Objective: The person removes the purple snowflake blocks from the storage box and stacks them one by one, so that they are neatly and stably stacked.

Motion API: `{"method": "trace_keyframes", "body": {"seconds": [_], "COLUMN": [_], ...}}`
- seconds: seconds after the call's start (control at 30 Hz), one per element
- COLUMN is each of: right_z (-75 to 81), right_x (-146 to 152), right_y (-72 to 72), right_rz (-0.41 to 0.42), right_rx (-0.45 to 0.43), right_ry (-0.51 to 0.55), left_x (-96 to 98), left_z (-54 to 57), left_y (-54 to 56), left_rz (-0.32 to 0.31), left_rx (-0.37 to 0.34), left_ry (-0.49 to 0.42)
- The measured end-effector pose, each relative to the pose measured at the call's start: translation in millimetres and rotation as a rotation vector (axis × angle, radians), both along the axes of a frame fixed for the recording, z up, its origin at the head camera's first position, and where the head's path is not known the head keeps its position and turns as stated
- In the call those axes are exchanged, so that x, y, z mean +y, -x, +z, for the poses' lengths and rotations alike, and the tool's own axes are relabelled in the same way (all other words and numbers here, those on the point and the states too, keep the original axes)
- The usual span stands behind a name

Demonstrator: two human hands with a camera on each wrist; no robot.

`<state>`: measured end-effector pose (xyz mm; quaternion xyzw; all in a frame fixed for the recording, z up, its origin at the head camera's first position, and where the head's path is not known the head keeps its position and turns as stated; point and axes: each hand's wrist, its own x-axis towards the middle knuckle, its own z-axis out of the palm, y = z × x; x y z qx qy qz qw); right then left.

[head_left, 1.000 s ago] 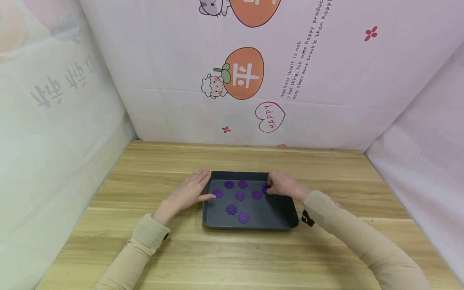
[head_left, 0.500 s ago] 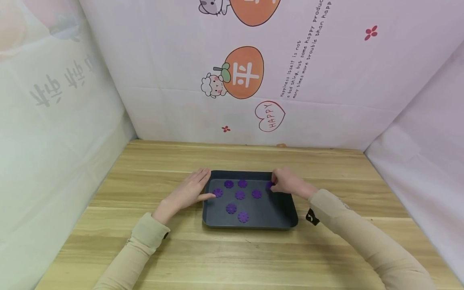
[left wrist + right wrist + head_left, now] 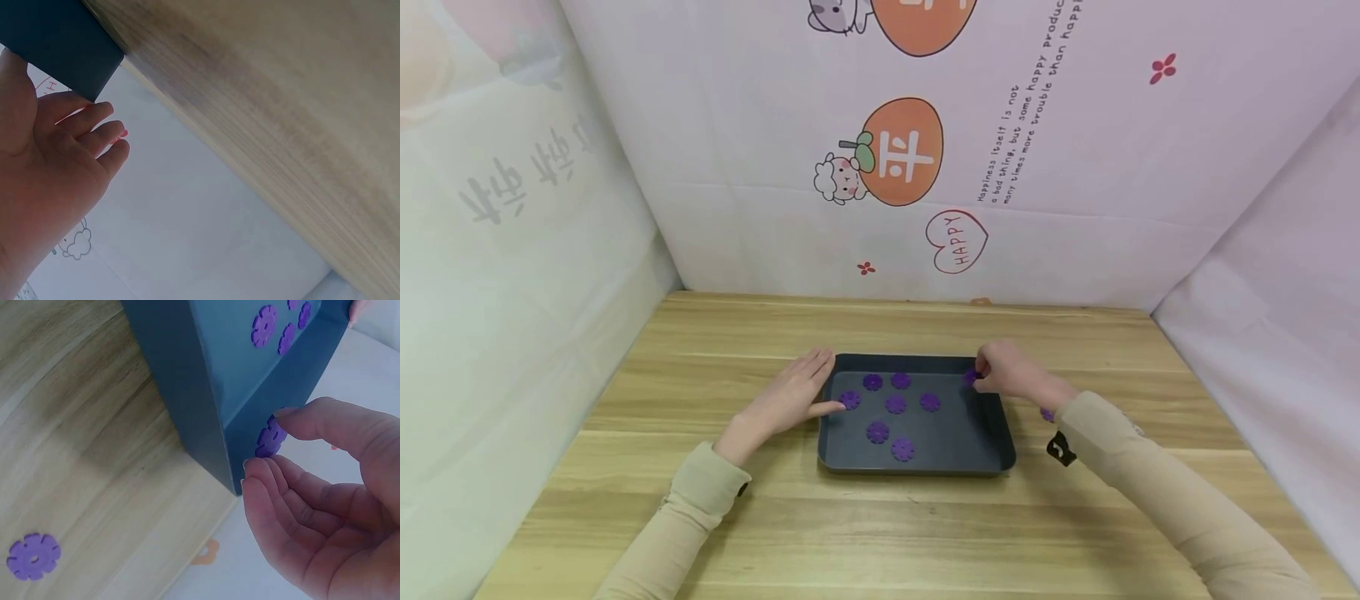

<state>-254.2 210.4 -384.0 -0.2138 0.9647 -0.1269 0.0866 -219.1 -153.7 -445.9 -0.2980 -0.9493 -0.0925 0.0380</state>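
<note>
Clamped on a purple notched disc [image 3: 269, 439], your right grip [image 3: 1011, 371] is pinching it between thumb and fingertips and holding it inside the tray's far right corner, near the wall. What is just changing is its place: you are sliding or carrying it rightward and away from you; whether it is clearing the tray floor, you cannot tell from these views. That is probably putting you partway through moving this one disc, with the placing not yet done.

Against the earlier frame, the biggest things are holding steady. Your wooden counter [image 3: 887, 533] is carrying the dark rectangular tray [image 3: 955, 446], which is sitting in the same spot. Your left grip [image 3: 792, 393] is resting across its far left corner, fingers extended and apart from the thumb, which is reaching over the side wall; it is keeping the same pose.

Seven loose discs [image 3: 896, 404] are lying flat in the tray, arranged as they were. Smallest in the head view, a stray disc [image 3: 22, 558] is now peeking out on the counter right of the tray, where your right sleeve [image 3: 1150, 475] was covering that spot.
</note>
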Motion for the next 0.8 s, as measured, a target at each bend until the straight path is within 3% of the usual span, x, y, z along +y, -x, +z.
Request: {"method": "trace_keyframes", "body": {"seconds": [0.8], "right_z": [6.4], "right_x": [41.9], "right_y": [-11.1], "right_rz": [-0.040], "right_rx": [0.040], "right_ry": [0.005], "left_x": [1.7], "left_z": [-0.7], "left_y": [-0.3], "left_rz": [-0.004], "left_rx": [-0.003], "left_ry": [-0.029]}}
